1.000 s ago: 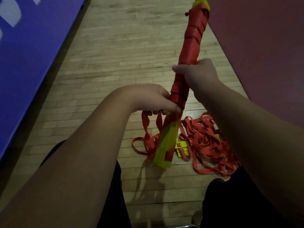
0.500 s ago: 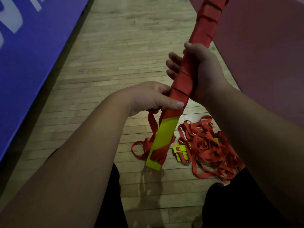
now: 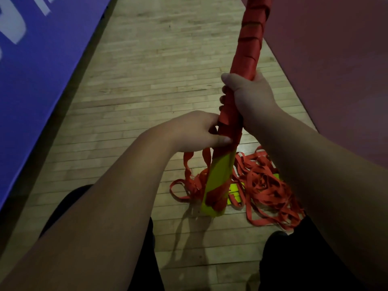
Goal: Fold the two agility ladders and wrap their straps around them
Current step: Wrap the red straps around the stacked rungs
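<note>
Grips the folded ladder (image 3: 220, 173) round its middle with the right hand (image 3: 249, 97), pinches its red strap (image 3: 206, 157) just below with the left hand (image 3: 195, 131). Long axis steep: yellow end low over the floor (image 3: 147, 80), wrapped end pointing up and away. Second ladder (image 3: 266, 185) heaped beside.

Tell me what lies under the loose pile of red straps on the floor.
Under the strap pile, bits of yellow rungs show through, lying on the wooden floor. How many rungs there are, and how they are stacked, is hidden by the tangle.
</note>
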The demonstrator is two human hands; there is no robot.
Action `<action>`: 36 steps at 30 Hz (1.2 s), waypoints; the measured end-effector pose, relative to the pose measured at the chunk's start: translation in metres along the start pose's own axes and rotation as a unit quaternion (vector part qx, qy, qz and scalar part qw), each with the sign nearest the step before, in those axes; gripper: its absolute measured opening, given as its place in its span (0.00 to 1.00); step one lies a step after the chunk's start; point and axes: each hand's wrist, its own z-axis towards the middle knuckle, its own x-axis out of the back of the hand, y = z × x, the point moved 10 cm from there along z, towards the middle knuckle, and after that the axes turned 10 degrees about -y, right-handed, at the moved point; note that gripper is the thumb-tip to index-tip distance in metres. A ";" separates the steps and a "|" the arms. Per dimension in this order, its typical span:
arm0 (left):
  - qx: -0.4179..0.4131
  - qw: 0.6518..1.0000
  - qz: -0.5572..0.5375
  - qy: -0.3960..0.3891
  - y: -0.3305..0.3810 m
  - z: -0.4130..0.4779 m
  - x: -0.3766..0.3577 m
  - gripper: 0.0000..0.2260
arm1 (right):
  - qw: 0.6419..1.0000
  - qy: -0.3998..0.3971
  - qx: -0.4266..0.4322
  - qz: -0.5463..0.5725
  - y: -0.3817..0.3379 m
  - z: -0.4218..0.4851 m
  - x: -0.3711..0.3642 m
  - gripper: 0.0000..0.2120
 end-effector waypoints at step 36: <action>0.140 0.986 0.080 0.041 -0.018 0.001 0.001 0.26 | 0.986 0.054 -0.042 -0.153 0.010 0.003 0.008 0.28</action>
